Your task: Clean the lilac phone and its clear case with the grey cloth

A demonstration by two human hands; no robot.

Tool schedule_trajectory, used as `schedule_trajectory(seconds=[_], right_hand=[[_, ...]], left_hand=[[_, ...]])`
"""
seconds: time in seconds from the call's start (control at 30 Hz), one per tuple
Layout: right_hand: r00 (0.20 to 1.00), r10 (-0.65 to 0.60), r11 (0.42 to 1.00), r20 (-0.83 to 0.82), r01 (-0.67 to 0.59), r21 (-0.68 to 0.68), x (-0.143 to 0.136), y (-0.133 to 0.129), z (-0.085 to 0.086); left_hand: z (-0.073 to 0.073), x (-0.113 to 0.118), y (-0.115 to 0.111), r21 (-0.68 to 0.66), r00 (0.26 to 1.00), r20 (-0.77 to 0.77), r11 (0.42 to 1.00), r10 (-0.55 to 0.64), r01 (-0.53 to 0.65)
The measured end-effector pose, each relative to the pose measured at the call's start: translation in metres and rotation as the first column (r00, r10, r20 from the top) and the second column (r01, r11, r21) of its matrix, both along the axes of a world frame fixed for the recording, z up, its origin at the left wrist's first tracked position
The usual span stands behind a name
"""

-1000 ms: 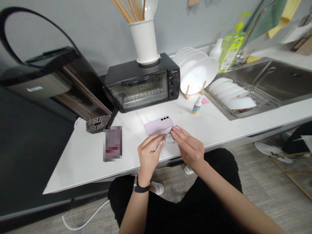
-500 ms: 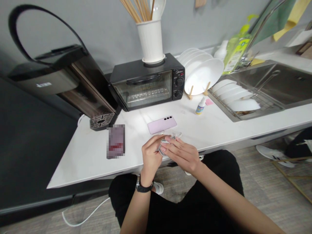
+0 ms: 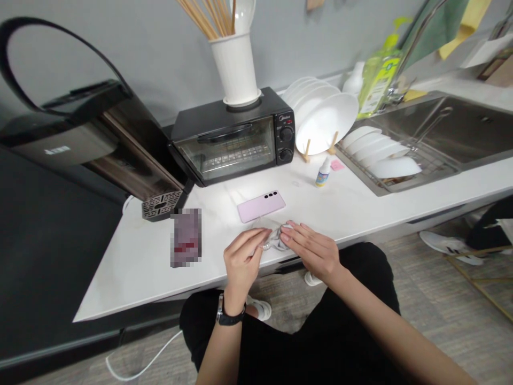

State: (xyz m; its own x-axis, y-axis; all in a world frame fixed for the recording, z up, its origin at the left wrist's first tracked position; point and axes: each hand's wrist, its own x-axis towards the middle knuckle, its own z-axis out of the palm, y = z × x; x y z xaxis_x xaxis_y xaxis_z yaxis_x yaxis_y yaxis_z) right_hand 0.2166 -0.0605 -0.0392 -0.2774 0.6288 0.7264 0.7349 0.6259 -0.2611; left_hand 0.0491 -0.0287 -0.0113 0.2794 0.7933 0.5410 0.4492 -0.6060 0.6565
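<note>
Over the counter's front edge, my left hand [image 3: 242, 255] pinches one side of what looks like a pair of clear-framed glasses [image 3: 266, 245]. My right hand [image 3: 315, 249] is closed on a crumpled light grey cloth [image 3: 284, 237] that covers the other side of them. Fingers and cloth hide most of the frame. Just beyond my hands lies a lilac phone [image 3: 261, 206], its camera side up. A small white spray bottle [image 3: 323, 173] with a blue and yellow label stands further back on the right. Left of my hands is a blurred-out dark, flat item [image 3: 186, 238].
A toaster oven [image 3: 236, 141] stands at the back with a white utensil pot [image 3: 236, 67] on top. Left of it is a tall dark drink machine [image 3: 132, 144]. Plates [image 3: 326, 125] stand in a rack to the right, beside the sink [image 3: 460, 139] with bowls. A pink note [image 3: 337, 165] lies nearby.
My hands have moved apart; my left fingers have shifted left, and more of the glasses and cloth shows between them. The whole view has shifted slightly.
</note>
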Motion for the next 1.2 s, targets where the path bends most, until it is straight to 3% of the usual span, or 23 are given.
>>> schedule_trajectory(seconds=[0.17,0.4,0.53,0.73,0.87,1.2], right_hand=[[0.986,-0.011,1.0,-0.168,0.009,-0.014,-0.005,0.003,-0.001],[0.965,-0.08,0.996,-0.25,0.088,0.019,-0.022,0.004,0.004],[0.978,-0.08,0.992,-0.193,0.097,0.079,-0.034,0.002,0.008],[0.991,0.094,0.993,0.092,-0.1,0.061,-0.034,0.0,0.02],[0.969,0.139,0.989,0.205,-0.147,0.027,-0.026,0.0,0.024],[1.0,-0.001,0.999,-0.021,0.002,0.039,-0.017,0.006,0.006]], left_hand=[[0.002,0.006,-0.001,-0.004,1.0,-0.016,1.0,0.011,-0.011],[0.005,0.017,0.0,-0.026,1.0,0.007,1.0,0.009,-0.009],[0.003,0.018,0.002,-0.023,0.999,0.033,1.0,-0.004,0.005],[0.001,0.01,0.001,-0.022,0.999,0.036,1.0,-0.001,0.002],[0.003,0.004,-0.001,-0.027,0.999,0.044,0.999,-0.031,0.032],[0.005,-0.008,-0.002,-0.016,0.999,0.025,0.999,0.042,-0.042]])
